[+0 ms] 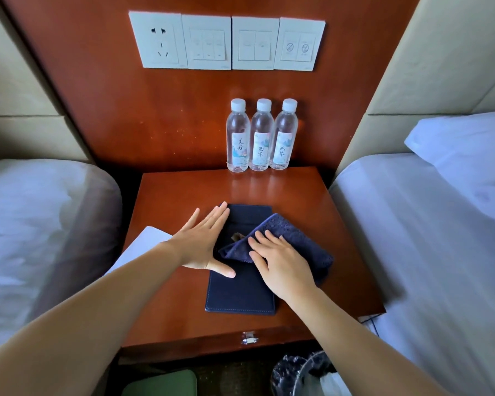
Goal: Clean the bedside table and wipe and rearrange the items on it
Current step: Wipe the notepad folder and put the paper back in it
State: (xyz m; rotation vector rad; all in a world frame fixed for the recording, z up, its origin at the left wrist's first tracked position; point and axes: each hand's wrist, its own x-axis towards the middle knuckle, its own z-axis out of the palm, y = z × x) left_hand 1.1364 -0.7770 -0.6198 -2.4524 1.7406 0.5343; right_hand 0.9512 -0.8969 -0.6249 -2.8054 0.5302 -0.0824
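The left hand lay flat with straight, spread fingers, its thumb resting on the folder. The right hand, flat too, pressed the cloth on the folder. Both were dark blue. The folder lay mid-table, reaching near the front edge. Three bottles stood at the back edge.

Both flat hands, left hand and right hand, on folder and cloth.

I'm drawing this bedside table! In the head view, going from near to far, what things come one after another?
Near to far: drawer handle, navy folder, three water bottles, wall switches.
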